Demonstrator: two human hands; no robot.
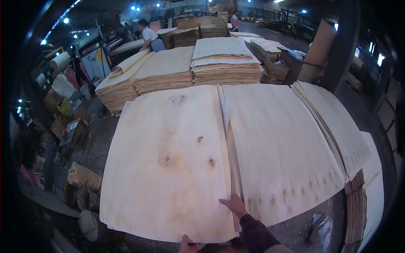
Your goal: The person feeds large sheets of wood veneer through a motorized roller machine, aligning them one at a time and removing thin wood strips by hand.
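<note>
I have the left hand [188,246] at the near edge of the knotty wood sheet [168,130], thumb on top and the rest out of sight, so I cannot tell whether it grips; the right hand [235,205] is at the sheet's right edge, toward the near corner, thumb pointing left over the top face, and I cannot tell whether its fingers close underneath; the sheet lies broad side up at the left end of the near row; along its right side I get only a narrow gap, then a second sheet [282,143] with dark marks along its near edge, and a third [335,120] past that; a plastic bag [321,231] sits low beyond the right forearm; on the left the sheet borders open floor [105,137], with a sack [84,176] and a tub [87,199] near its edge; ahead, a wide stack [164,78] and a taller stack [225,74] block the way; a dark post [345,55] rises at far right; behind the wide stack a person [148,36] bends over a curled sheet [130,63]
</note>
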